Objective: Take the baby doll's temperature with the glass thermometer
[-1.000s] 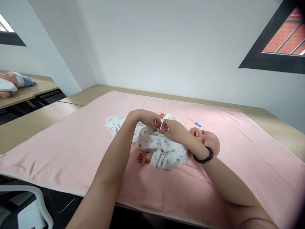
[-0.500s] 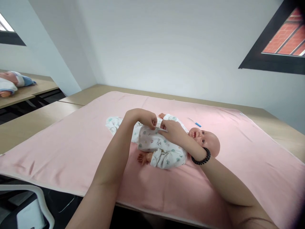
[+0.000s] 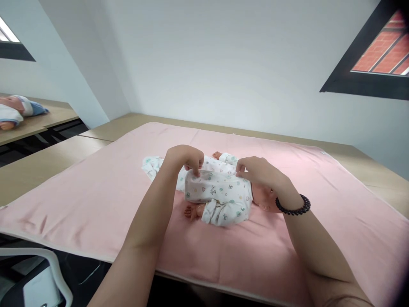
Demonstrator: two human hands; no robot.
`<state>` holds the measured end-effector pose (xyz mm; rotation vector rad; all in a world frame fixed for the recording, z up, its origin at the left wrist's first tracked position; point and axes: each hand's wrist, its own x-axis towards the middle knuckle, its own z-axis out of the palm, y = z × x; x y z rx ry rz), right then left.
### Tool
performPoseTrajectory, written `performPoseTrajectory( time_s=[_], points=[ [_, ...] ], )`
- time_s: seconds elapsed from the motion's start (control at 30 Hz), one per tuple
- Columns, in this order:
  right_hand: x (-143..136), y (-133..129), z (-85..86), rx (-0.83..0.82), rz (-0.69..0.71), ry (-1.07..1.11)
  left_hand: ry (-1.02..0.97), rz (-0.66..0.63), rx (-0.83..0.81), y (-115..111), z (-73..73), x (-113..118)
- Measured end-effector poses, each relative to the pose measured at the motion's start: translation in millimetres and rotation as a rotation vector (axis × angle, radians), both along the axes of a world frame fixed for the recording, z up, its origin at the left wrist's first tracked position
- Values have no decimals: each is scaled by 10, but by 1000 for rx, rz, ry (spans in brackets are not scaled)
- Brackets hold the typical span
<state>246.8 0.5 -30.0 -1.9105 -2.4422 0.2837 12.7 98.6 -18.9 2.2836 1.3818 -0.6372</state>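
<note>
Doll (image 3: 220, 192) in a white printed romper (image 3: 217, 189) lies on its side on the pink blanket (image 3: 96, 192) that covers the wooden surface (image 3: 47, 162), and in the head view we see it near the blanket's middle. Our left hand (image 3: 187, 157) has its grip pinched together on the romper's upper edge near the hip. Our right hand (image 3: 258, 170), a black bead bracelet (image 3: 293, 205) on its wrist, has fingertips closed on the fabric at the collar, hiding the doll's head. Another doll (image 3: 15, 111) lies on a far surface at left.
</note>
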Motion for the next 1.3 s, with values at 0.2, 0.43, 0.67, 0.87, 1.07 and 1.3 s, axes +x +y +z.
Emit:
performPoseTrajectory(
  time_s=[0.2, 0.43, 0.67, 0.87, 1.07, 1.3],
  points=[
    [106, 44, -6, -107, 5, -68, 60, 63, -42, -35, 71, -21],
    [225, 77, -15, -139, -5, -67, 70, 124, -91, -61, 122, -72],
    [205, 92, -9, -157, -8, -78, -97, 64, 59, -16, 42, -62],
    [179, 104, -40, -174, -3, -112, -2, 163, 139, -83, -3, 127],
    [218, 106, -36, -162, -5, -140, 33, 160, 216, -102, -14, 224],
    [199, 120, -49, -113, -3, -149, 71, 196, 297, -109, 41, 175]
  ],
)
